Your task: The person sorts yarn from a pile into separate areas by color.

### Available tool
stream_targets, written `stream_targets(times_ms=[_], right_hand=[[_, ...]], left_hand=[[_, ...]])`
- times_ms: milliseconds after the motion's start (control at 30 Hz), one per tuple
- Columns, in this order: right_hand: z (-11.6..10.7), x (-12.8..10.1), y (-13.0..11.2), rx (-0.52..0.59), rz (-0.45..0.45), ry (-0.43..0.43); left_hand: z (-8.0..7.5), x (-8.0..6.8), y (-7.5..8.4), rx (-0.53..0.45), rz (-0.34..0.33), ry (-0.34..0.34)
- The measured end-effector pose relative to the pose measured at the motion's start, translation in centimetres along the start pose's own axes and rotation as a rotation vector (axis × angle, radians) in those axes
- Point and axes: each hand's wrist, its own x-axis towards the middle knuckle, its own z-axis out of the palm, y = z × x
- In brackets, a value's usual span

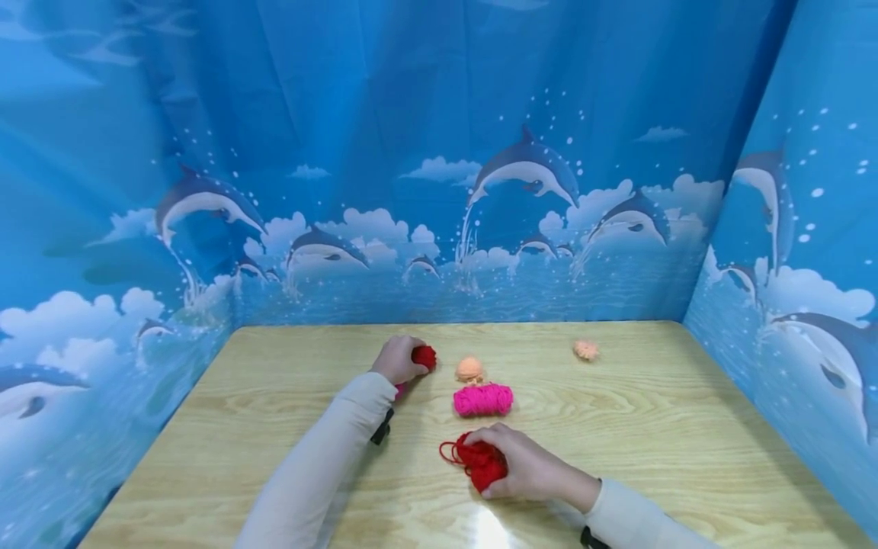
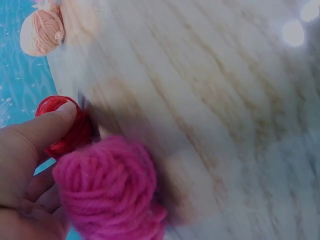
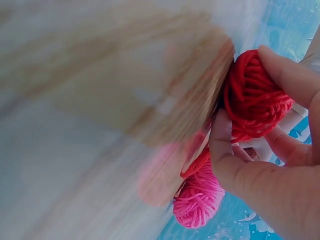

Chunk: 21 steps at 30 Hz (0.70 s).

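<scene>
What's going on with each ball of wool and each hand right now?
Left hand: grips a small red ball and a pink ball.
Right hand: grips a red ball, strand trailing loose.
Pink skein: lying free on the table.
Two peach balls: lying free, apart.

Both arms wear long, close-fitting cream sleeves that end at the wrists. A small black strap or device sits under each forearm. The left hand point(image 1: 396, 358) and right hand point(image 1: 528, 465) are bare.

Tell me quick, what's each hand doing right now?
Left hand: grips a small red yarn ball.
Right hand: grips a red yarn bundle.
</scene>
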Motion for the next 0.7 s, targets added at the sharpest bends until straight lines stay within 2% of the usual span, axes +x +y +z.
stream_targets(times_ms=[200,367,700], right_hand=[[0.0,0.0,0.1,-0.018,-0.006,0.015],[0.1,0.0,0.1,-0.022,-0.005,0.020],[0.2,-0.1,0.1,-0.006,0.008,0.020]], left_hand=[[-0.7,-0.2,0.4,-0.030,-0.004,0.017],[-1.6,-0.8,0.8,-0.050,0.020,0.030],[-2.6,-3.6,1.3,-0.111,0.070,0.039]])
